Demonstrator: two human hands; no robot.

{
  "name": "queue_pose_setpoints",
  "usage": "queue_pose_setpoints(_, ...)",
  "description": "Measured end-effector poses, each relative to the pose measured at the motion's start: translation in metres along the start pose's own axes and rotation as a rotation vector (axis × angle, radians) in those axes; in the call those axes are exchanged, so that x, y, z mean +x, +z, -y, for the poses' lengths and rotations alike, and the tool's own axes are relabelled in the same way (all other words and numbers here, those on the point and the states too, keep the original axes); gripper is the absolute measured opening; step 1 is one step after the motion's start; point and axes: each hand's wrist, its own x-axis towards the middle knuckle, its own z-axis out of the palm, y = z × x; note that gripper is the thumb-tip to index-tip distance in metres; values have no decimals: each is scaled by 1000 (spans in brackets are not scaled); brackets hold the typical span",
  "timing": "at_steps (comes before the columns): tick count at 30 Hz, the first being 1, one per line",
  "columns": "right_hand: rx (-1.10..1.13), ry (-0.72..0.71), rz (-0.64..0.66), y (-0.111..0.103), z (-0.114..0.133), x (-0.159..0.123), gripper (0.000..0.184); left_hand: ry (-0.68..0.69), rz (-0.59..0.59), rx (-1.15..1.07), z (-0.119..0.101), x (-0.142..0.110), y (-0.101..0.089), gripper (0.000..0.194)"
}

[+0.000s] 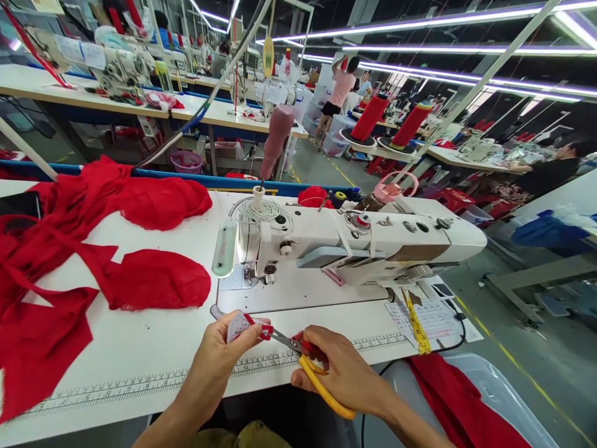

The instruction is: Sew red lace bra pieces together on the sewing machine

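My left hand (222, 347) pinches a small white speckled piece with red strips (240, 326) above the front edge of the table. Scissors with yellow-orange handles (321, 386) are in my right hand (342, 367), its fingers closed round them. Their blades (281, 338) reach left to the red end of the speckled piece; whether they grip it I cannot tell. Something red shows by the fingers of my right hand, its kind unclear. Just behind both hands stands a white sewing machine (321, 230).
Red fabric pieces (163, 280) lie on the left of the white table (153, 339), which has a printed ruler along its front. At right are a yellow tape measure (416, 323), a written sheet (443, 320) and a clear bin (494, 379) with red cloth. Other people work behind.
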Motion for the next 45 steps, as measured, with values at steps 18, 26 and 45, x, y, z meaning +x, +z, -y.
queue_pose_setpoints(18,48,14,78,-4,-1,-1,51,22,-16,133,0,1,-3,35)
queue_pose_setpoints(26,-196,78,-207,-14,-26,1,38,-10,-75,27,6,4,-10,36)
queue_pose_setpoints(45,407,-115,-329,37,14,45,26,-168,-305,-652,12,10,11,11)
